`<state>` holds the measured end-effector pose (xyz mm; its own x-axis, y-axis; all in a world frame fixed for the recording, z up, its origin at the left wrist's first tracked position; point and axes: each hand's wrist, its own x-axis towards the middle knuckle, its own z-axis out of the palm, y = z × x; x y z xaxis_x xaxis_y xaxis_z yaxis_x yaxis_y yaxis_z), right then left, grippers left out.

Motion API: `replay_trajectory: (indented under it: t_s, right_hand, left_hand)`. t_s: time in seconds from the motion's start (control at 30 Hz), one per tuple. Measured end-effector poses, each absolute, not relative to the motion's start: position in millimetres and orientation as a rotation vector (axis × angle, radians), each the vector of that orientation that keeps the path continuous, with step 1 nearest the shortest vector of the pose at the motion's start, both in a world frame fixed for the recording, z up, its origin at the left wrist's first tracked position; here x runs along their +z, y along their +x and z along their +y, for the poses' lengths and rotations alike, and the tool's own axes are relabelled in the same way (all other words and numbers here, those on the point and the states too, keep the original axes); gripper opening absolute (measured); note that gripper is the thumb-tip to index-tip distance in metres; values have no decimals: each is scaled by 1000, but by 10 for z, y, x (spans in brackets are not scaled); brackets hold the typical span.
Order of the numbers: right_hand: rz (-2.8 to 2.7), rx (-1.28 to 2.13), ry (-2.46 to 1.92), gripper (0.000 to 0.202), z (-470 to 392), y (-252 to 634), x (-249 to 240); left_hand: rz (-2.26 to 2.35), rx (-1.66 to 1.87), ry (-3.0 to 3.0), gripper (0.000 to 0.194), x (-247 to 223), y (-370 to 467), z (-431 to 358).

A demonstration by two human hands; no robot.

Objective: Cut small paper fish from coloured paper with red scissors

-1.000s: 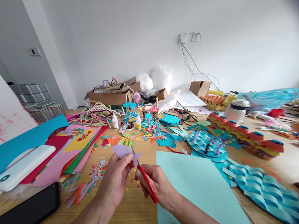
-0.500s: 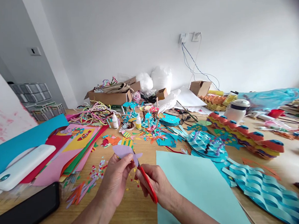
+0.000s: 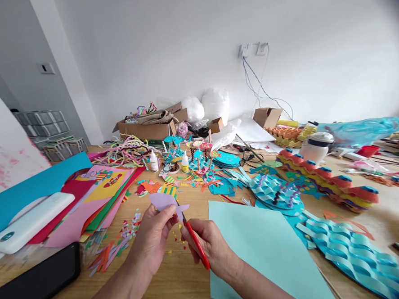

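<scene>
My left hand (image 3: 159, 231) pinches a lilac fish-shaped paper cutout (image 3: 162, 201) between thumb and fingers. Wrapped round the red handles of a pair of scissors (image 3: 196, 242) is my right hand (image 3: 208, 243). The scissor blades lie against the cutout at the narrow part before its tail, just right of my left thumb. Below both hands, small paper scraps (image 3: 178, 241) dot the wooden table. A sheet of light turquoise paper (image 3: 256, 245) lies flat under my right forearm.
Coloured paper sheets (image 3: 77, 206), a white device (image 3: 35, 222) and a black phone (image 3: 38, 281) lie at left. Two glue bottles (image 3: 184, 163) stand mid-table among paper fish. Wavy blue paper pieces (image 3: 357, 248) and a painted egg-carton strip (image 3: 326, 178) occupy the right. Boxes (image 3: 147, 129) line the wall.
My hands and the scissors have barely shifted, with the cutout tilting slightly. At the far right edge, a blurred dark shape has appeared above the dark object there.
</scene>
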<state>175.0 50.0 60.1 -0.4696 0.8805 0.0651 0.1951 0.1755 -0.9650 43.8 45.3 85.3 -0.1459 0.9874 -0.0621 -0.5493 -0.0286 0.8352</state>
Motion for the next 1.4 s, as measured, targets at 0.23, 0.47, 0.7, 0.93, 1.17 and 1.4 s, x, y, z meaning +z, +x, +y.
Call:
replay_trajectory:
  t_s: [0.23,0.47,0.7,0.93,1.17,1.4]
  right_hand:
    - [-1816,1344,-1021,43,495,1752,614]
    - [-1789,1379,-1002,45,503,1757,601]
    - [-1816,1339,-1010,46,507,1748,633]
    - [-1798,1371,-1012,46,477,1764,634]
    - [-1814,1363,-995,45,493,1771,611]
    - [-1815,1378,-1012,46,497,1761,628]
  left_hand:
    - [903,1503,711,16,844,407,433]
    - [915,1450,757,15,881,443,402]
    - [903,1436,758,14,905,442,395]
    - [876,1426,743,13,903,454,375]
    - [848,1427,721,10,901,461,379]
    - [874,1398,737,12,908,439,376]
